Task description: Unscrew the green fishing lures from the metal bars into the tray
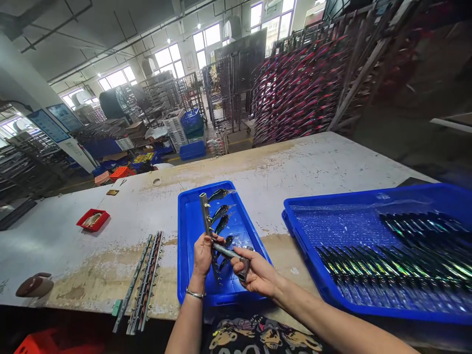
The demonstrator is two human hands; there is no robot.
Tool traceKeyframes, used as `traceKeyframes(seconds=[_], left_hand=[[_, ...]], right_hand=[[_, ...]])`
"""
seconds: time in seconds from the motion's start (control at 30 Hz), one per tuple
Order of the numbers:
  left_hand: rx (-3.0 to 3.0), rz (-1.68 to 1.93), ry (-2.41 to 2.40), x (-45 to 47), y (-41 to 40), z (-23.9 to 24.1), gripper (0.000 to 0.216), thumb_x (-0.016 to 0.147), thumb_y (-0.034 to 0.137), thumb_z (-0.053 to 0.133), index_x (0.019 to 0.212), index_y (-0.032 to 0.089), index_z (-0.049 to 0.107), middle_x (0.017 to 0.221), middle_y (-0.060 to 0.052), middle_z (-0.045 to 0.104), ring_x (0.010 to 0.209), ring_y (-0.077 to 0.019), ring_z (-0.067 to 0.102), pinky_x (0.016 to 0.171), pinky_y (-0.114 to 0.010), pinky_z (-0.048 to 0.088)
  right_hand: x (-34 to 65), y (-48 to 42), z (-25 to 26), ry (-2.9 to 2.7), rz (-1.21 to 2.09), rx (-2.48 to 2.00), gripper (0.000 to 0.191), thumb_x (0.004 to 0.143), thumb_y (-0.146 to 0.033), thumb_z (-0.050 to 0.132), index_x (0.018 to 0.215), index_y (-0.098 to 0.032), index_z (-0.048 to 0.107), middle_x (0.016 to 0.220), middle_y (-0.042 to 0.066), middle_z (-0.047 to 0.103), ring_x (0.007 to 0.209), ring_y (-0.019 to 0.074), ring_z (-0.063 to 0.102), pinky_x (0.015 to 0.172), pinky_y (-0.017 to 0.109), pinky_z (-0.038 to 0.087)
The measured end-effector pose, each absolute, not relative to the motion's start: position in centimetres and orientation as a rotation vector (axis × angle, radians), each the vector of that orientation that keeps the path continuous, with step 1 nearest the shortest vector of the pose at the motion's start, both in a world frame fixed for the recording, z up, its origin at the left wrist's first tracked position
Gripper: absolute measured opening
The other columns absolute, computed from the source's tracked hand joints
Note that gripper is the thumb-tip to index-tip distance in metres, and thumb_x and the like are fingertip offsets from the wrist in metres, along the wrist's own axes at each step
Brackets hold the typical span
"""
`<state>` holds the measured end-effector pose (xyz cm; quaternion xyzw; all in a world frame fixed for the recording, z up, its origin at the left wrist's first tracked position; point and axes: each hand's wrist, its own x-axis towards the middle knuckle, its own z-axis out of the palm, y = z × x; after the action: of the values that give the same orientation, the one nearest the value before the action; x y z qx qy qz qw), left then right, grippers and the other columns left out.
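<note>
My left hand point(203, 254) is closed round a grey metal bar point(205, 212) that carries several dark, shiny fishing lures point(220, 212) clipped along its side. The bar is held over a small blue tray point(191, 275). My right hand point(257, 273) is closed on a grey tool point(236, 256) whose tip meets the bar near one lure, just beside my left fingers.
A large blue tray point(332, 295) on the right holds rows of finished lures point(398, 268). Spare metal bars point(143, 285) lie left of the small tray. A red dish point(93, 220) and a tape dispenser point(35, 285) sit farther left. Racks of lures point(298, 93) stand behind the table.
</note>
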<state>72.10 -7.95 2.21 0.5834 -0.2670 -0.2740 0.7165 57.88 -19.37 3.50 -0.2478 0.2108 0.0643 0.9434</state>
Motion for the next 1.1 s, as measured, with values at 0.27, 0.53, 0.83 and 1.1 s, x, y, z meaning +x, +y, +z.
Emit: traceKeyframes(seconds=[0.27,0.53,0.83,1.1], left_hand=[[1.342,-0.572,-0.626,72.7,-8.3,2.9,0.053,0.088,0.068,0.059,0.093,0.016,0.065,0.082,-0.01,0.076,0.076,-0.0237,0.074,0.072,-0.035,0.058],[1.191,-0.455,-0.522,72.3,-8.2,3.7,0.055,0.086,0.07,0.061,0.095,0.015,0.063,0.069,-0.005,0.072,0.069,-0.0212,0.074,0.072,-0.034,0.059],[1.18,-0.576,-0.4,71.9,-8.2,4.2,0.058,0.078,0.072,0.068,0.091,0.015,0.064,0.064,0.0,0.066,0.048,-0.0114,0.062,0.042,-0.019,0.047],[1.244,-0.508,-0.354,72.1,-8.3,4.8,0.06,0.079,0.074,0.066,0.09,0.015,0.062,0.063,0.001,0.064,0.044,-0.0077,0.056,0.037,-0.015,0.039]], right_hand=[[56.0,-20.0,3.3,0.431,-0.155,-1.074,0.026,0.08,-0.023,0.075,0.105,-0.018,0.07,0.07,-0.003,0.062,0.057,0.0089,0.052,0.045,0.014,0.035],[56.5,-18.5,0.0,0.659,0.405,-0.003,0.038,0.103,-0.038,0.044,0.071,-0.017,0.046,0.052,-0.005,0.046,0.036,0.0019,0.042,0.031,0.007,0.019],[56.2,-17.5,0.5,0.36,0.076,-1.277,0.021,0.089,-0.036,0.062,0.099,-0.017,0.066,0.068,0.001,0.059,0.056,0.0112,0.051,0.048,0.019,0.035],[55.3,-18.6,0.8,0.454,0.122,-1.208,0.022,0.092,-0.037,0.06,0.104,-0.019,0.063,0.065,-0.001,0.059,0.054,0.0107,0.054,0.045,0.017,0.033]])
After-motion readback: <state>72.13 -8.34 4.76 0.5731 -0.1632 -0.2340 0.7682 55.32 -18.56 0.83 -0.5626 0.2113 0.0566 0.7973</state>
